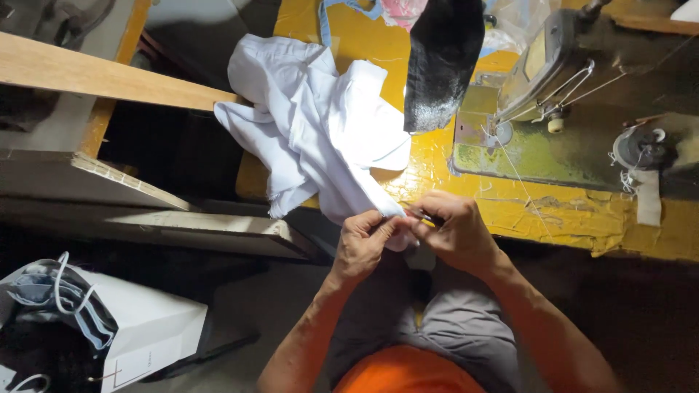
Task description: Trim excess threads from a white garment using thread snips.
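A crumpled white garment [320, 124] lies over the left part of a yellow sewing table [568, 218] and hangs toward my lap. My left hand [364, 244] pinches the lower edge of the white cloth at the table's front edge. My right hand [455, 233] is closed right beside it, fingers pressed to the same bit of cloth; a small dark thing seems to be held in its fingertips, too small to tell. Both hands touch each other just above my knees.
An old greenish sewing machine [553, 116] stands on the right of the table with thread running down it. A black cloth [440, 62] hangs over its left end. Wooden planks [109, 80] lie at left. A white paper bag [145, 331] stands on the floor at lower left.
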